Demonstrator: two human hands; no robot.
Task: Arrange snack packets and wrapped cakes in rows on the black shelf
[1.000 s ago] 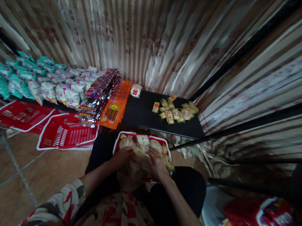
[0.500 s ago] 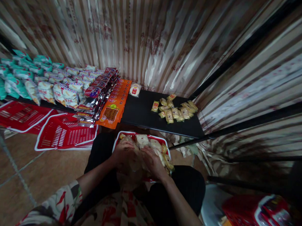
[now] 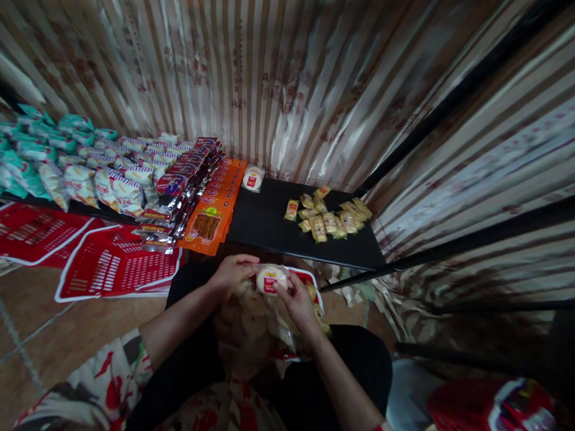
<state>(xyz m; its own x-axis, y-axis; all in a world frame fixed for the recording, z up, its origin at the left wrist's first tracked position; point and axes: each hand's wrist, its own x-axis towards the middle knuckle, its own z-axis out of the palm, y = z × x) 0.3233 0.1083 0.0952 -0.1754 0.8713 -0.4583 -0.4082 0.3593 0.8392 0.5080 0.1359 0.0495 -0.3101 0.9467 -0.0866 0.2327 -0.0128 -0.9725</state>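
Note:
A round white packaged cake [image 3: 271, 280] with a red and yellow label is pinched between the thumb and fingers of my right hand [image 3: 297, 298]. Close to its left side, my left hand [image 3: 233, 278] has its fingers curved at the upper edge of a large clear plastic bag [image 3: 247, 318]. The bag, full of pale rounded pieces, lies over my lap and the front of a red basket [image 3: 317, 280] with a white rim. Yellow-wrapped packs show at the basket's right side. A matching round white pack [image 3: 252, 178] lies on the black shelf [image 3: 263, 208].
Small yellow-wrapped packs [image 3: 332, 224] lie on the shelf's right part. To the left are orange snack packets [image 3: 214, 206], dark red packets [image 3: 189, 173], white bags [image 3: 122, 186] and teal bags [image 3: 27, 160]. Red baskets [image 3: 118, 259] stand below; black poles [image 3: 409, 259] cross at right.
My right hand has lifted from the basket and now holds the round white packaged cake. My left hand has moved slightly up. The view has shifted a little.

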